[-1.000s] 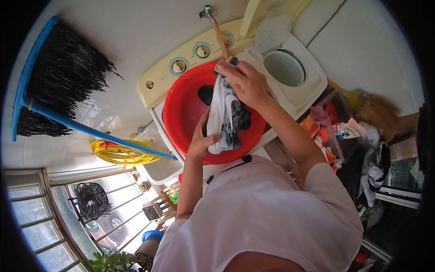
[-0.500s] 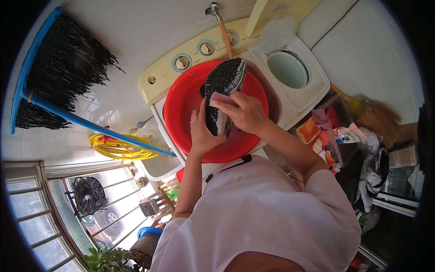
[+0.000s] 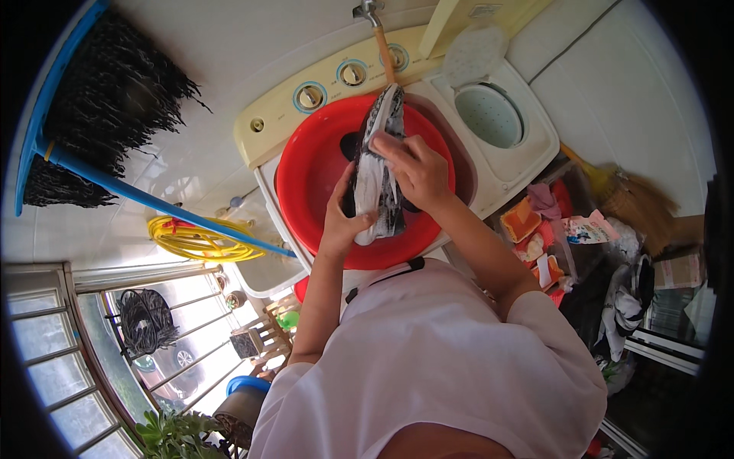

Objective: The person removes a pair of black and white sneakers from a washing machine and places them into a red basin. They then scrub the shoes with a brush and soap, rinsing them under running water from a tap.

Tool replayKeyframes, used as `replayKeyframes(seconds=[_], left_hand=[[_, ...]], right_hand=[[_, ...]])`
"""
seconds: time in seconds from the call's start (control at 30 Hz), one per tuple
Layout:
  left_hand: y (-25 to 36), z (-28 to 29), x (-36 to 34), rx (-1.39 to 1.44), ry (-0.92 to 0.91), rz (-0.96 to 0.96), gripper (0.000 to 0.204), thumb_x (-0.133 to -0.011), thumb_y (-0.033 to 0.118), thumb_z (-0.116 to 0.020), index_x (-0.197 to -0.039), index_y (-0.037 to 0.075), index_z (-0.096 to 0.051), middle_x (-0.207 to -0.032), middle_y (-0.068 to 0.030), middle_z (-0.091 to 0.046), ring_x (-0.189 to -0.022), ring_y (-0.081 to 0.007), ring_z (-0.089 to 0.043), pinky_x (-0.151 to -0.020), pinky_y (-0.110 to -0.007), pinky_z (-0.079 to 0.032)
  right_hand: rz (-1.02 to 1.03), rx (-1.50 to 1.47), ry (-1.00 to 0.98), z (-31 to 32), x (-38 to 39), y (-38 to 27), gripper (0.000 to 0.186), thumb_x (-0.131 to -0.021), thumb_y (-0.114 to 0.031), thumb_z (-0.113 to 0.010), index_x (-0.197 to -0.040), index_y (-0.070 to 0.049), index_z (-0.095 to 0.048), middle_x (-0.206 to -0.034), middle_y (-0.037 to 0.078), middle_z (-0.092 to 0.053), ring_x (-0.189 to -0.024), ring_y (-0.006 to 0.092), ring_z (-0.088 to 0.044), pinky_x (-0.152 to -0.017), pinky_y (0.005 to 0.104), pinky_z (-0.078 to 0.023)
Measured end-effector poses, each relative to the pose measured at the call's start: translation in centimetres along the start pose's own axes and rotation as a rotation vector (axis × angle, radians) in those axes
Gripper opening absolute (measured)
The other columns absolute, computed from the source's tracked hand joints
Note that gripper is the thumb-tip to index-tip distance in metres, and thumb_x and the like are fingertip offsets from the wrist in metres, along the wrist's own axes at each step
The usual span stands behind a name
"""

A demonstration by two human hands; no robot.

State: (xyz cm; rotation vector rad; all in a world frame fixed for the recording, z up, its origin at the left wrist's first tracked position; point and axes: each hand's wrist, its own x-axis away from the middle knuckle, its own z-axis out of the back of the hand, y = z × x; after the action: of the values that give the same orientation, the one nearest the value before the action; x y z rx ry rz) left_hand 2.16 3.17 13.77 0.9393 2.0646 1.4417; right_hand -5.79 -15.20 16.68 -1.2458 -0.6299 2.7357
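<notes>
Over a red basin (image 3: 302, 180), a black shoe (image 3: 352, 200) with a pale sole (image 3: 372, 187) is held tilted up on its side, white suds along the sole and edge. My left hand (image 3: 340, 222) grips it near its lower end, thumb on the sole and fingers behind the dark upper. Closed round a small pink block (image 3: 387, 145), my right hand (image 3: 422, 174) presses it against the shoe's sudsy side. Whether the block is soap or a sponge I cannot tell. Something dark (image 3: 349, 144) lies in the basin behind the shoe, mostly hidden.
The basin sits on a twin-tub washing machine (image 3: 489, 183), its spin tub (image 3: 489, 115) uncovered at right. A tap (image 3: 370, 14) with a hose is behind. Left are a blue-handled mop (image 3: 160, 200) and coiled yellow hose (image 3: 199, 241). Right stand a broom (image 3: 638, 203) and a cluttered bin (image 3: 535, 222).
The shoe has been turned, so its pale sudsy sole now faces up instead of its black dotted upper. My right hand with the pink block has shifted slightly up and right along it.
</notes>
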Motion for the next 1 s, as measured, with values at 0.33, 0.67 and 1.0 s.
replayKeyframes(seconds=[0.33, 0.67, 1.0], left_hand=[[-1.4, 1.6, 0.5, 0.555, -0.117, 0.193, 0.093, -0.066, 0.014, -0.066, -0.151, -0.005, -0.035, -0.139, -0.0207, -0.055, -0.125, -0.0316, -0.058, -0.108, -0.040, -0.046], [-3.9, 2.6, 1.3, 0.827, -0.110, 0.388, 0.088, -0.071, 0.027, -0.062, -0.148, -0.007, -0.037, -0.136, -0.0260, -0.058, -0.122, -0.0380, -0.060, -0.107, -0.047, -0.049], [-0.7, -0.2, 0.9, 0.979, -0.137, 0.271, 0.090, -0.071, 0.032, -0.059, -0.150, -0.003, -0.035, -0.141, -0.0273, -0.053, -0.124, -0.0447, -0.057, -0.101, -0.054, -0.051]], right_hand=[[0.053, -0.179, -0.245, 2.6, -1.3, -0.7, 0.050, -0.083, -0.009, -0.072, -0.130, -0.026, -0.068, -0.084, 0.003, -0.057, -0.072, 0.0233, -0.062, -0.062, 0.0370, -0.054], [-0.021, -0.203, -0.043, 1.1, -4.4, 4.6, 0.043, -0.092, -0.013, -0.066, -0.134, -0.019, -0.066, -0.111, 0.006, -0.068, -0.096, 0.0230, -0.064, -0.088, 0.0315, -0.051], [-0.148, -0.088, -0.025, -0.7, -3.9, 6.4, 0.045, -0.091, -0.019, -0.068, -0.134, -0.030, -0.063, -0.097, 0.009, -0.064, -0.088, 0.0304, -0.066, -0.077, 0.0416, -0.054]])
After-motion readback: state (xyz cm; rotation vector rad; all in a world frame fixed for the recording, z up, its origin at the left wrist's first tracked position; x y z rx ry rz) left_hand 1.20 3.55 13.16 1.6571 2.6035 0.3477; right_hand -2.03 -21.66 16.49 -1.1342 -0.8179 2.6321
